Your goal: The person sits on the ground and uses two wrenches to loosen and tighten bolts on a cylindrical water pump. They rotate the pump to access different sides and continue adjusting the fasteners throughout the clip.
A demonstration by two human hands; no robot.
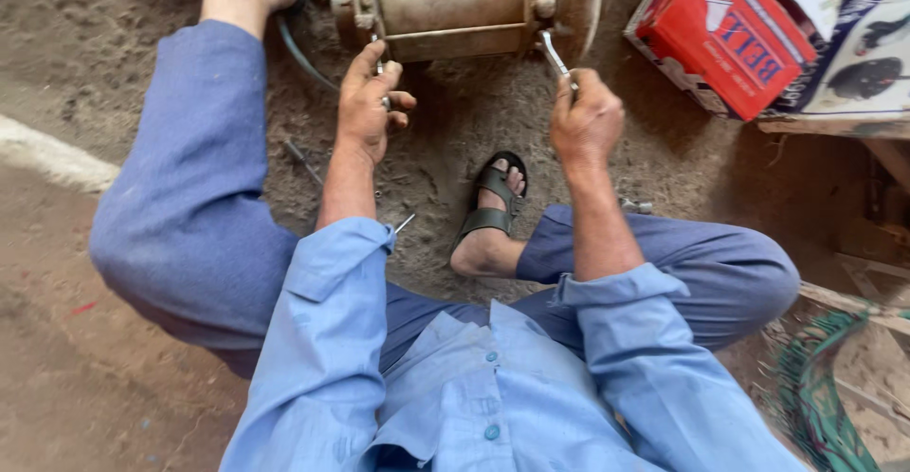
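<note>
Right hand on wrench, left hand at motor.

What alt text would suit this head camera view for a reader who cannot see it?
A seated person's right hand holds a silver metal spanner against a rusty cylindrical metal motor on the dirt floor, while the left hand grips its near edge. A red cardboard box lies nearby.

The person wears a light blue buttoned shirt with rolled sleeves, darker blue trousers, and dark strapped sandals.
</note>
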